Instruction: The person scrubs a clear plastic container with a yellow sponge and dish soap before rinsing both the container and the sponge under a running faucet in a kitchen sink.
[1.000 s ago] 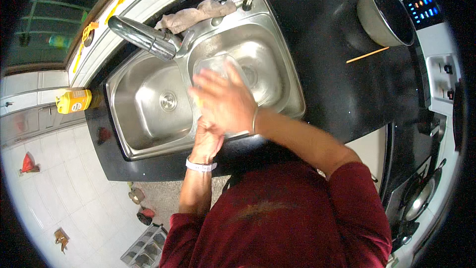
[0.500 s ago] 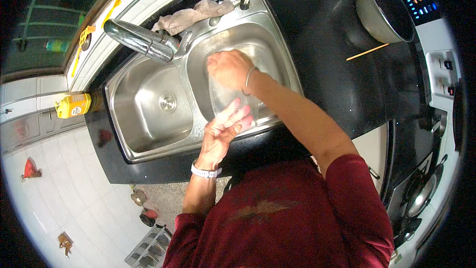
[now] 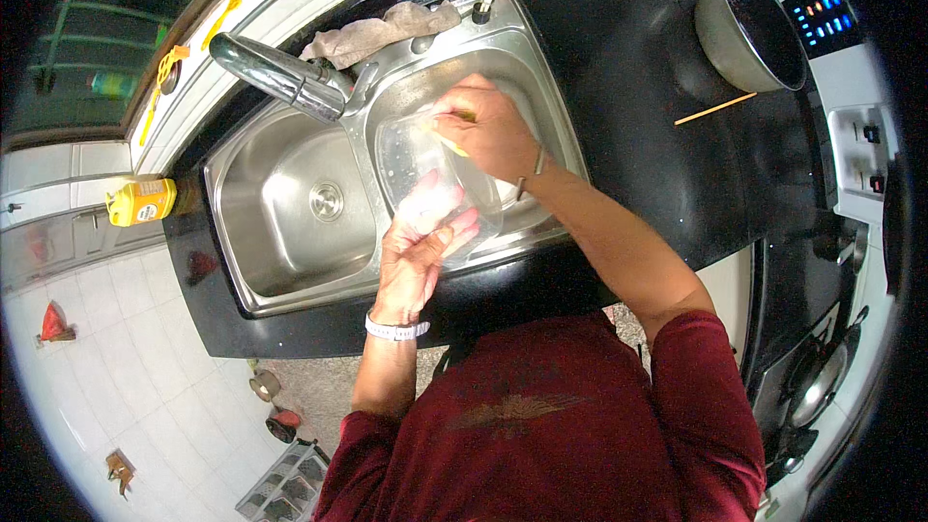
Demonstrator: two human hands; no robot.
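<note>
A clear plastic container (image 3: 398,157) is held over the right basin of a double steel sink (image 3: 275,242), at the centre of the frame; whether the basin is touched by it cannot be told. Its lower part is grasped by the left hand (image 3: 408,261), whose fingers are seen through the plastic, so the light, thin-walled piece is apparently braced from beneath. By its upper right wall the right hand (image 3: 498,135) is placed, its fingers curled around what appears to be a small yellow sponge (image 3: 450,142), mostly hidden; pressure from it would presumably be countered by the left hand's grip. Any drips would likely be caught by the basin below. The chrome faucet (image 3: 290,82), upper left of centre, is mounted by the divider, presumably so that both basins can be served. A greyish cloth (image 3: 387,34) is bunched behind the sink, off the basins. At the upper right, a metal pot (image 3: 720,34) and a thin stick (image 3: 715,108) are set on the black desk (image 3: 638,164), well apart from the splashing area.
</note>
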